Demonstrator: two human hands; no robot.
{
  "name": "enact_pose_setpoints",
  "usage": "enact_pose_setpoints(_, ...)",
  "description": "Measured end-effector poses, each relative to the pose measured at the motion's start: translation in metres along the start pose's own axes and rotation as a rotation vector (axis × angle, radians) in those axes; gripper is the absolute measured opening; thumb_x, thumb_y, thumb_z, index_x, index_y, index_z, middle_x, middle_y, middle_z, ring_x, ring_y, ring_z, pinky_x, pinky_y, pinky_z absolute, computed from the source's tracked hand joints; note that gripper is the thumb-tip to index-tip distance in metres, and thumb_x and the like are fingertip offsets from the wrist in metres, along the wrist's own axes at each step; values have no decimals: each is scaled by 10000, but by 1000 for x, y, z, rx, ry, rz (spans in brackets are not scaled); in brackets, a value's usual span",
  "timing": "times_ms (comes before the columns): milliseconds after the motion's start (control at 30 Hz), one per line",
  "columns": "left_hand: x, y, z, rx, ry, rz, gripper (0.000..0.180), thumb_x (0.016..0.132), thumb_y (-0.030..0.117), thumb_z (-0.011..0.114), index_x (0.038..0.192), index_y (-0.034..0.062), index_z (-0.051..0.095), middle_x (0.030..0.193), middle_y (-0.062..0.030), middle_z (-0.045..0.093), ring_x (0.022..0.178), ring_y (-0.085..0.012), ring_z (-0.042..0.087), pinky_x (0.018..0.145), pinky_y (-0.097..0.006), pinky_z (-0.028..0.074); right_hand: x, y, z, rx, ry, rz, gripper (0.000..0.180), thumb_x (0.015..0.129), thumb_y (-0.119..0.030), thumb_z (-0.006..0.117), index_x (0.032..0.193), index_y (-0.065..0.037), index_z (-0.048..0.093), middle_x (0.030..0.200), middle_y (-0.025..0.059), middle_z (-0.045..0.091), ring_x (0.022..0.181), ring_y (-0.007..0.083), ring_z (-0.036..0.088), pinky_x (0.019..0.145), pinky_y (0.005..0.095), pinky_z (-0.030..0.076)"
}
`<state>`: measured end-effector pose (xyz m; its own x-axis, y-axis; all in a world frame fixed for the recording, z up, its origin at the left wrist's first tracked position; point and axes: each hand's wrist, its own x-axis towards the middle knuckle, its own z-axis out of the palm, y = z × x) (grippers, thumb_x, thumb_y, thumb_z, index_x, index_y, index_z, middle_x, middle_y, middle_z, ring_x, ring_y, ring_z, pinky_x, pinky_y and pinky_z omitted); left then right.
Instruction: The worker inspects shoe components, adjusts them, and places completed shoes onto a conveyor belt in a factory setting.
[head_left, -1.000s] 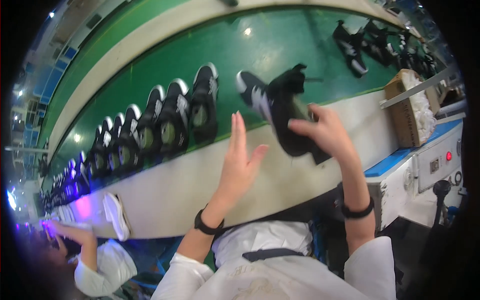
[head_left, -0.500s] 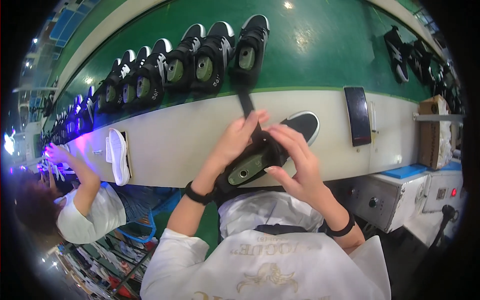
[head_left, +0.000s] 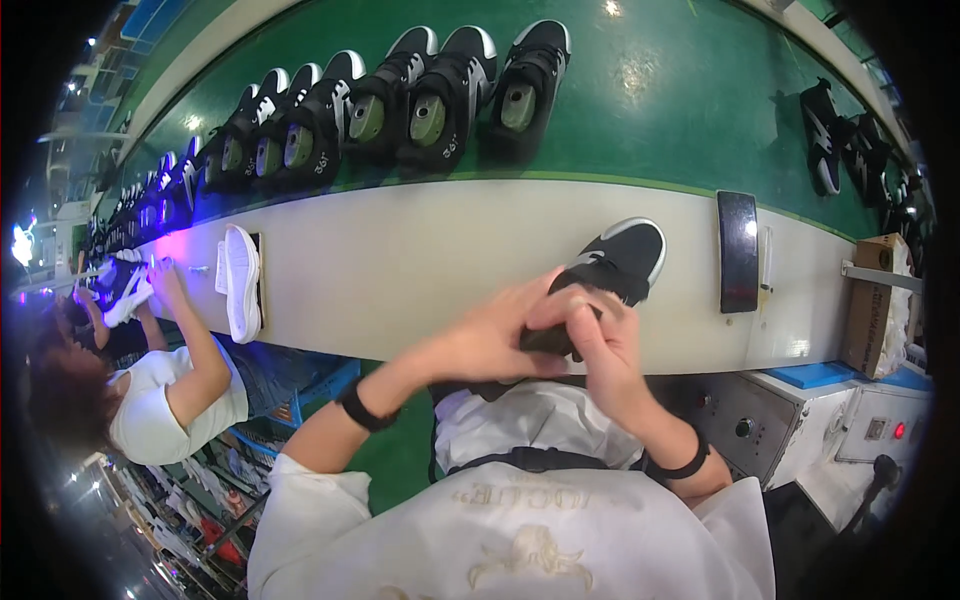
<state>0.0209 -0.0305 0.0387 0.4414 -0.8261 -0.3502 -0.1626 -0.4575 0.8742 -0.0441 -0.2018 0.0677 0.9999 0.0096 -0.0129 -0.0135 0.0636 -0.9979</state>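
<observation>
Angling inward, left hand (head_left: 488, 338) and right hand (head_left: 608, 352) hold the black shoe (head_left: 628, 258), fingers (head_left: 524, 300) curled.

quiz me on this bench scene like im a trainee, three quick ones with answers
1. The left hand and right hand are both on: A) a cardboard box B) a black shoe C) a machine knob.
2. True or false: a white shoe sole lies to the left of both hands.
3. Fill in: the lit lamp at far right glows ____.

Key: 1 B; 2 true; 3 red.
</observation>
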Motion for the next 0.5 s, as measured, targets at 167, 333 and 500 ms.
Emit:
enact_pose_setpoints(167, -6, -20, 4, -479, 206, 38, 470, 899, 211, 667, 1318, 32, 551, 1158, -150, 640, 1009, -274, 626, 837, -369, 489, -4, 3, -28, -283, -11, -108, 238, 943, -203, 585, 977, 5, 696, 1009, 102, 664, 962, 265, 607, 854, 364, 467)
enact_pose_setpoints(333, 15, -9, -29, 152, 437, 151, 209, 911, 220, 631, 1055, 86, 701, 797, -140, 690, 725, -347, 654, 676, -397, 514, 8, 3, -32, -712, -210, -378, 367, 904, -300, 637, 1145, -23, 653, 1057, 123, 663, 999, 314, 603, 861, 406, 480)
enact_pose_setpoints(500, -40, 58, -11, -4, 435, -219, 121, 903, 99, 621, 963, 19, 689, 921, -154, 706, 848, -295, 694, 703, -339, 554, 22, -12, -59, -750, -416, -284, 512, 880, -408, 649, 1220, -26, 620, 1143, 140, 664, 1054, 330, 617, 908, 418, 483)
